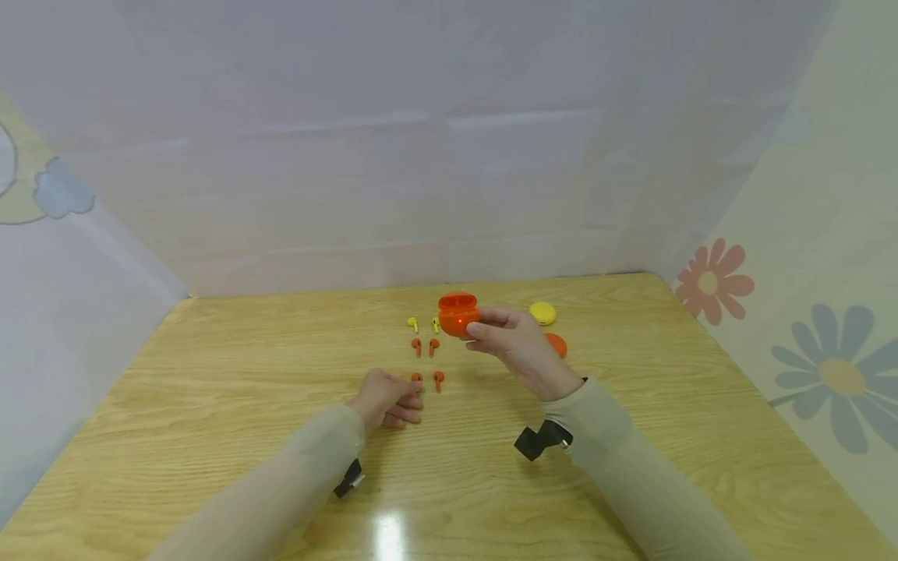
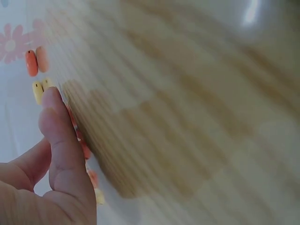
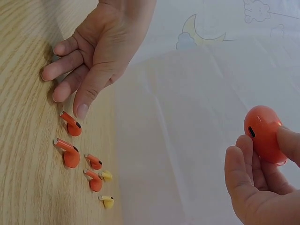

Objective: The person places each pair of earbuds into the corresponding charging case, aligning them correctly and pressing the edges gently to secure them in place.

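My right hand (image 1: 522,351) grips a shiny orange-red earbud case (image 1: 459,321) and holds it up over the table. Its lid stands raised in the head view, and a small light glows on its front. Low at the table, my left hand (image 1: 384,396) has its thumb and fingertips right at an orange earbud (image 3: 72,125), the left one of the nearest pair. The thumb tip is close beside that earbud in the right wrist view, with the other fingers loosely bent. Its partner, another orange earbud (image 1: 438,379), lies just to the right.
Farther back lie a second orange pair of earbuds (image 1: 433,345) and a yellow pair (image 1: 412,322). A yellow round case (image 1: 542,313) and an orange round case (image 1: 556,345) sit behind my right hand. Patterned sheets (image 1: 449,156) enclose the wooden table (image 1: 231,374) at the back and sides.
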A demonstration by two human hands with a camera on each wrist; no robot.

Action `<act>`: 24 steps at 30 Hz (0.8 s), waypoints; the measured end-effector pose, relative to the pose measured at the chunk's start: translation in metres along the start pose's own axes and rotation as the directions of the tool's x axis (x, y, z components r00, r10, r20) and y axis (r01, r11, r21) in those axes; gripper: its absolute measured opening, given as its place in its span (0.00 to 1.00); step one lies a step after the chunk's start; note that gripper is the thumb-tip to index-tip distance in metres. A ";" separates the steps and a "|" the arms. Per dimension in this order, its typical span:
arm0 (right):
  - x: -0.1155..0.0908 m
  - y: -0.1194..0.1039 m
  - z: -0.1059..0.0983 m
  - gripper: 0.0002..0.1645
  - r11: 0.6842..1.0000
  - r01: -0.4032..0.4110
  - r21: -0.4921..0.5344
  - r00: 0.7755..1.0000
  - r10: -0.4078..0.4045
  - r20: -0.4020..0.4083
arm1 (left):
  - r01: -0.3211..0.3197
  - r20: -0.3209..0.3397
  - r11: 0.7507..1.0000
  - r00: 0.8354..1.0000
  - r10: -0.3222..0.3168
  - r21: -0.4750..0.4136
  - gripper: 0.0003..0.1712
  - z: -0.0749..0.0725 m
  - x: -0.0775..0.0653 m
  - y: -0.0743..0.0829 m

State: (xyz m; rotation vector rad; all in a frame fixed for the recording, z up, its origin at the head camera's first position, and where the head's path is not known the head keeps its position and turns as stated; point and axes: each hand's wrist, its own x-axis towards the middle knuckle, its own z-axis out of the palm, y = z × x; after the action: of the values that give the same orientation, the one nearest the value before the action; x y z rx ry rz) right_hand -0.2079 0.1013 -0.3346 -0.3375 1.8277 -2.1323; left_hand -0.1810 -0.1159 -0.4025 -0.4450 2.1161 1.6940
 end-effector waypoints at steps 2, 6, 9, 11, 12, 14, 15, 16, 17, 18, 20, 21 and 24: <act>0.000 0.001 0.000 0.21 1.000 -0.001 0.002 1.000 0.001 0.002 | 0.002 0.001 1.000 1.000 -0.002 0.009 0.13 0.000 0.001 -0.001; 0.000 0.001 0.000 0.21 1.000 -0.011 0.004 1.000 0.011 -0.004 | 0.012 0.003 1.000 1.000 -0.012 0.018 0.13 0.001 0.002 0.000; 0.000 0.000 0.000 0.21 1.000 -0.014 -0.002 1.000 0.014 -0.005 | 0.026 0.002 0.999 1.000 -0.026 0.022 0.12 0.002 0.003 0.001; 0.000 0.000 0.000 0.22 1.000 -0.011 -0.005 1.000 0.011 -0.003 | 0.033 -0.003 0.999 0.999 -0.033 0.022 0.12 0.003 0.004 0.001; 0.000 0.000 0.000 0.22 1.000 -0.009 -0.006 1.000 0.009 -0.001 | 0.035 -0.006 0.999 0.999 -0.035 0.024 0.12 0.003 0.004 0.002; 0.000 0.000 -0.001 0.22 1.000 -0.007 -0.007 1.000 0.007 0.002 | 0.037 -0.011 0.999 0.999 -0.037 0.032 0.12 0.004 0.005 0.002; 0.000 0.000 -0.001 0.22 1.000 -0.006 -0.007 1.000 0.006 0.005 | 0.037 -0.014 0.999 0.999 -0.036 0.034 0.12 0.004 0.005 0.002; 0.000 0.000 -0.001 0.22 1.000 -0.005 -0.007 1.000 0.005 0.006 | 0.036 -0.016 0.999 0.999 -0.036 0.037 0.12 0.004 0.006 0.002; 0.000 0.000 -0.001 0.22 1.000 -0.005 -0.006 1.000 0.005 0.007 | 0.037 -0.019 0.999 0.999 -0.036 0.040 0.12 0.004 0.006 0.001; 0.000 0.000 -0.001 0.22 1.000 -0.006 -0.005 1.000 0.006 0.006 | 0.036 -0.022 0.998 0.999 -0.035 0.042 0.12 0.005 0.006 0.001; 0.000 0.001 -0.001 0.22 1.000 -0.008 -0.001 1.000 0.008 0.004 | 0.037 -0.029 0.998 0.999 -0.036 0.042 0.12 0.005 0.007 0.001; 0.001 0.001 -0.001 0.22 1.000 -0.009 0.001 1.000 0.009 0.004 | 0.039 -0.032 0.998 0.999 -0.038 0.042 0.11 0.005 0.008 0.001; 0.001 0.001 -0.001 0.22 1.000 -0.009 0.007 1.000 0.009 0.000 | 0.048 -0.042 0.998 0.998 -0.046 0.037 0.11 0.005 0.009 0.001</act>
State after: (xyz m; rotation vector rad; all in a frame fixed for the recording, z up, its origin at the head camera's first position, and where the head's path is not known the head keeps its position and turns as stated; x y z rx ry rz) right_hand -0.2087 0.1019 -0.3358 -0.3271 1.8176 -2.1317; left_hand -0.1884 -0.1110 -0.4068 -0.5182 2.1460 1.6292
